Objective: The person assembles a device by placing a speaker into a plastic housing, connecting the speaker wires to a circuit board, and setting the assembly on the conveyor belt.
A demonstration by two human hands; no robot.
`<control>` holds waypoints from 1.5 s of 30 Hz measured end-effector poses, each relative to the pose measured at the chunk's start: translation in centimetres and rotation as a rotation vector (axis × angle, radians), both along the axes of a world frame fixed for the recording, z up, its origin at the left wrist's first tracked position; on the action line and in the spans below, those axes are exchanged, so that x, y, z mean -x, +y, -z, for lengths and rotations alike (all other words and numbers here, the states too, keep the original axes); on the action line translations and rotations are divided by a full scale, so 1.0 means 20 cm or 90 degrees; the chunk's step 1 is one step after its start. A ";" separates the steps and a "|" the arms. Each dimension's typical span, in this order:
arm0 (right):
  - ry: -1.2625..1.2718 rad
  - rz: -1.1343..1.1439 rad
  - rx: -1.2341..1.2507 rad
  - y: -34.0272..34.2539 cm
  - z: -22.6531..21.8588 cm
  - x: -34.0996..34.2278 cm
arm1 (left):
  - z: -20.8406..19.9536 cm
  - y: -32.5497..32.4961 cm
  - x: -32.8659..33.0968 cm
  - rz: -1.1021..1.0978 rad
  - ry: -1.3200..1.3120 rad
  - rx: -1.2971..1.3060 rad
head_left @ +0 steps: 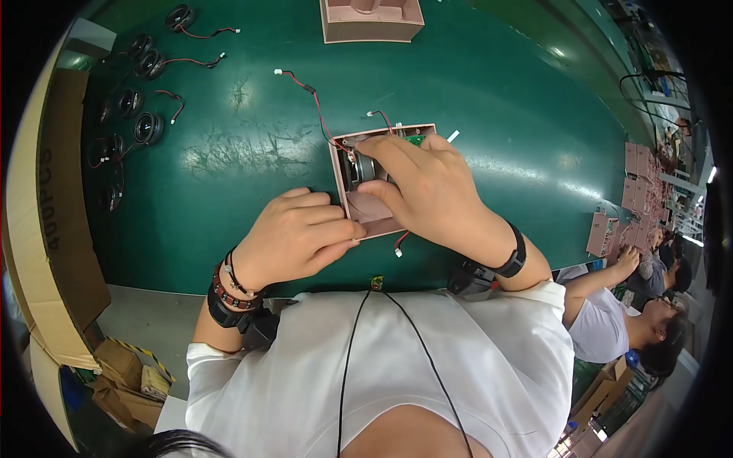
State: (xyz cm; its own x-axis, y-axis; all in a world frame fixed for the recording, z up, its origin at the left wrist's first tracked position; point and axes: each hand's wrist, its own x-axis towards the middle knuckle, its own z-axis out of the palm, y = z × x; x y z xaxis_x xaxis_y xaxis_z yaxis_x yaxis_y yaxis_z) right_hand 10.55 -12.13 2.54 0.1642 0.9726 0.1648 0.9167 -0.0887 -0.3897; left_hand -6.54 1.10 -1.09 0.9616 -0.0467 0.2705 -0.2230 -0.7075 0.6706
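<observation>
An open pink speaker box (372,227) lies on the green table in front of me. Inside it, against the left wall, stands a round black speaker (357,169) with a red and black wire running out to a white plug (278,72). My right hand (431,183) reaches in from the right, its thumb and fingers closed around the speaker. Part of a green circuit board (414,140) shows behind those fingers. My left hand (298,233) has curled fingers and grips the box at its near left corner. Another white plug (398,253) sticks out past the near wall.
Several loose speakers (149,128) with wires lie at the table's left, beside a tall cardboard box (72,191). A second pink box (372,30) stands at the far edge. On the right, co-workers sit near stacked pink boxes (635,179).
</observation>
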 end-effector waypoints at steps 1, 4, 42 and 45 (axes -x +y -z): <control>0.004 0.001 -0.001 0.00 0.00 0.00 | 0.00 0.00 0.00 0.002 -0.002 0.002; 0.011 0.002 -0.002 0.01 -0.01 0.00 | 0.01 0.00 0.00 0.005 -0.008 0.004; -0.067 -0.041 0.181 0.12 -0.12 -0.02 | 0.01 -0.01 0.00 0.004 -0.014 0.008; -0.095 -0.039 0.156 0.12 -0.12 -0.01 | -0.01 0.00 -0.01 -0.011 -0.018 -0.004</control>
State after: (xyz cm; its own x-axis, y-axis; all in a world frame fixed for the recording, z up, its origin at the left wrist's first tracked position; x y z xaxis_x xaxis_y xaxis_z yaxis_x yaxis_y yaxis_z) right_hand 10.73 -9.65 4.97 0.0954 0.9937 -0.0583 0.9690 -0.1061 -0.2232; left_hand -6.31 1.07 -0.79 0.9542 -0.0325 0.2974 -0.2300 -0.7156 0.6596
